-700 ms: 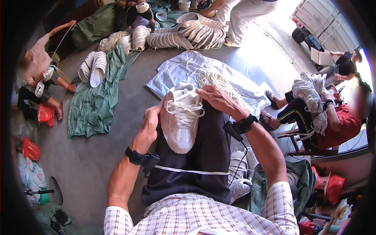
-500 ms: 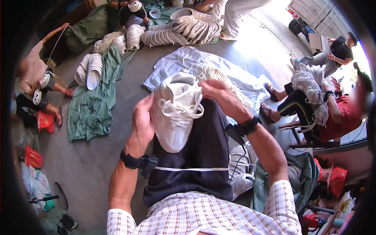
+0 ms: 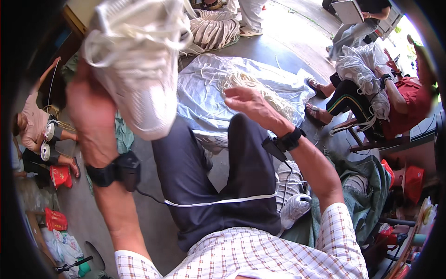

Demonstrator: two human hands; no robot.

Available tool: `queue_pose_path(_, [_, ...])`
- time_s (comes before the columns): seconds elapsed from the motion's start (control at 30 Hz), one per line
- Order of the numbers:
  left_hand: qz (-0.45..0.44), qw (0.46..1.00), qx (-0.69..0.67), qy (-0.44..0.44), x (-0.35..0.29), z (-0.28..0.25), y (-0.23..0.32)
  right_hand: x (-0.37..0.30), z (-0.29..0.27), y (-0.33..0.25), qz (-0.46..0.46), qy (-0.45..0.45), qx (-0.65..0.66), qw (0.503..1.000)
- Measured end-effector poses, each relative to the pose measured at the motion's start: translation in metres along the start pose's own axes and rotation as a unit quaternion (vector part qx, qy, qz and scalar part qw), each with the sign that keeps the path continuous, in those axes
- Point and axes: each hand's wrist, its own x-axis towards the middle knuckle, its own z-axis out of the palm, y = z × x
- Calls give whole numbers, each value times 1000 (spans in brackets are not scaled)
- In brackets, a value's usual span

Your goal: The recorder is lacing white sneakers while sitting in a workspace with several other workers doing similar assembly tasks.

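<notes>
A white laced sneaker [image 3: 139, 79] fills the upper left of the view, raised close and partly blurred. My left hand [image 3: 90, 100] grips it from its left side; the fingers are mostly behind the shoe. A loose white lace loop hangs off its upper part. Apart from the shoe, my right hand [image 3: 251, 104] hovers above my right knee with nothing in it, its fingers stretched toward the left. Beyond that hand, a bundle of cream laces [image 3: 244, 83] lies on a white sheet [image 3: 200, 88] on the floor.
White shoes [image 3: 295, 204] and green cloth [image 3: 367, 195] are by my right leg. A seated person in red [image 3: 409, 109] holds a bunch of white laces at the right. Stacked shoe uppers [image 3: 216, 30] lie at the back. Another person [image 3: 35, 116] sits far left.
My left hand has carried the sneaker up and to the left, nearer the camera. My right hand has come off the shoe and laces. The view has shifted slightly.
</notes>
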Motion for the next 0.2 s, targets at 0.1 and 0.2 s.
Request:
queue_pose_path(0.1, [68,997,45,4,17,31,16,-3,-6,32,-9,-33,-185,982])
queue_pose_path(0.2, [-148,793,-81,-586,93,-25,86,7,30,18,15,-134,-349,927])
